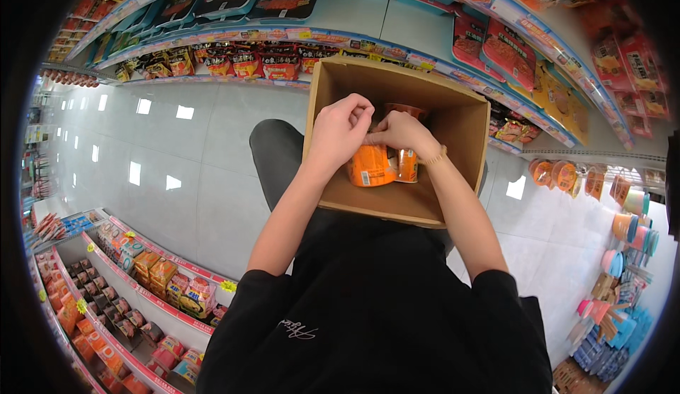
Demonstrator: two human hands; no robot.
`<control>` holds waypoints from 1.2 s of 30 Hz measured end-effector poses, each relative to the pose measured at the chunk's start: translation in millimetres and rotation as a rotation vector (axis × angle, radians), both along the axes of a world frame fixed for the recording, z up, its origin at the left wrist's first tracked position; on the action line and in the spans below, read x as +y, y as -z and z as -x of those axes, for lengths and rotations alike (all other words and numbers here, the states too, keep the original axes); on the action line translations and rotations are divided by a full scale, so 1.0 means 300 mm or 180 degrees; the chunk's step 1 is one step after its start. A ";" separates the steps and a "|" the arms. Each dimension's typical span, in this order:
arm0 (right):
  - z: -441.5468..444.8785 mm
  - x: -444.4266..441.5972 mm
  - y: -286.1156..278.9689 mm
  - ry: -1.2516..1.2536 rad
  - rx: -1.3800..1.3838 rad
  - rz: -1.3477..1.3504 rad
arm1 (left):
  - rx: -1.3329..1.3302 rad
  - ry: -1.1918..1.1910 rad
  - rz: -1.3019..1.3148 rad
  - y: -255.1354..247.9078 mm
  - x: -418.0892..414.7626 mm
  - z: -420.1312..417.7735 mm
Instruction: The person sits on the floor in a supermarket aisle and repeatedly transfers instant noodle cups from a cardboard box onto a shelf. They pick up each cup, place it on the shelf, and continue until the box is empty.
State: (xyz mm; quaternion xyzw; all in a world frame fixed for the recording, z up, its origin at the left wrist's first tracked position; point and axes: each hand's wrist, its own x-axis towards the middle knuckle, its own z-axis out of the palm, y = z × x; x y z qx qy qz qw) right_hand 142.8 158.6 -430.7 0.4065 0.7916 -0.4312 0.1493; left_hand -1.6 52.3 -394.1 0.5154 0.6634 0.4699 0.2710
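Note:
An open cardboard box [462,144] rests in front of me at my lap. Inside it stand an orange instant-noodle cup [371,166] and, to its right, another orange cup [407,166]; a further reddish container is partly hidden behind my hands. My left hand [345,123] is over the box opening with its fingers curled, and whether it grips anything is hidden. My right hand [399,131] is beside it, its fingers bent down at the top of the orange cup; its fingertips are partly hidden, so a grip cannot be made out.
Behind the box run store shelves [414,16] with boxed trays and bagged noodles. At the lower left is another shelf unit [175,309] with cups and packets. Hanging cups [563,176] and plastic goods line the right. Grey tiled floor [228,128] shows on the left.

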 end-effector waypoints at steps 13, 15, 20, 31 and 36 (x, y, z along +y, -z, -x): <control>-0.430 -0.187 -0.282 0.1281 0.3062 0.0098 | -0.2040 0.1364 0.0215 -0.010 -0.004 0.015; -0.425 -0.203 -0.269 0.1293 0.3356 0.0197 | -0.2509 0.1865 0.0406 -0.017 -0.008 0.022; -0.374 -0.232 -0.220 0.1665 0.3689 0.0030 | -0.2620 0.1952 0.0311 -0.027 0.006 0.023; -0.226 -0.323 -0.215 0.2962 0.3540 0.0411 | -0.2397 0.1275 0.0599 -0.054 0.006 0.012; -0.279 -0.289 -0.195 0.3159 0.4398 0.0963 | -0.2920 0.1505 0.0209 -0.014 0.009 0.027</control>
